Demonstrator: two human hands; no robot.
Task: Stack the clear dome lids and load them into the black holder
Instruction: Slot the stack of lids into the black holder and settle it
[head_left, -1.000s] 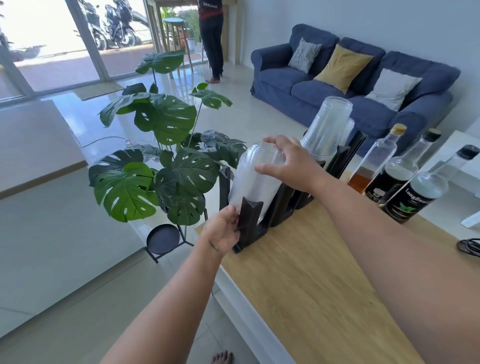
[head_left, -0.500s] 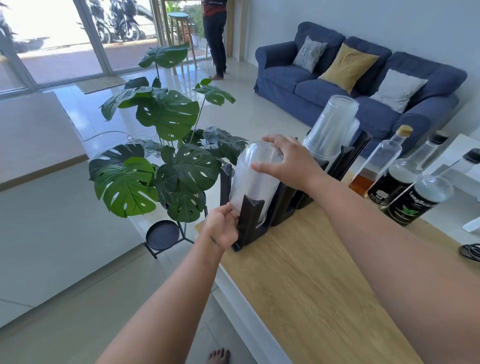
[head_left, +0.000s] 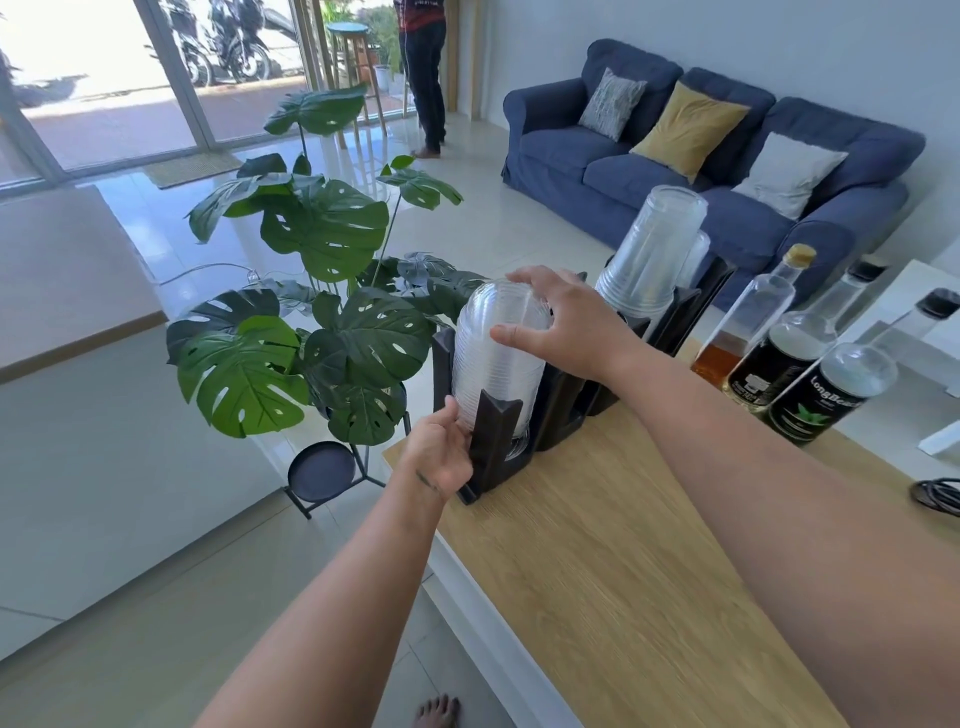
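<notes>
Lids (head_left: 493, 364) in black holder (head_left: 496, 439), cups (head_left: 655, 254) behind

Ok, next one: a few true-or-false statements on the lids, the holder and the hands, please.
1. The stack of dome lids stands in the black holder. True.
2. The right hand hangs free in the air. False: it holds the top of the stack.
3. The left hand grips the holder's near post. True.
4. The bottles stand left of the holder. False: they stand to its right.
</notes>
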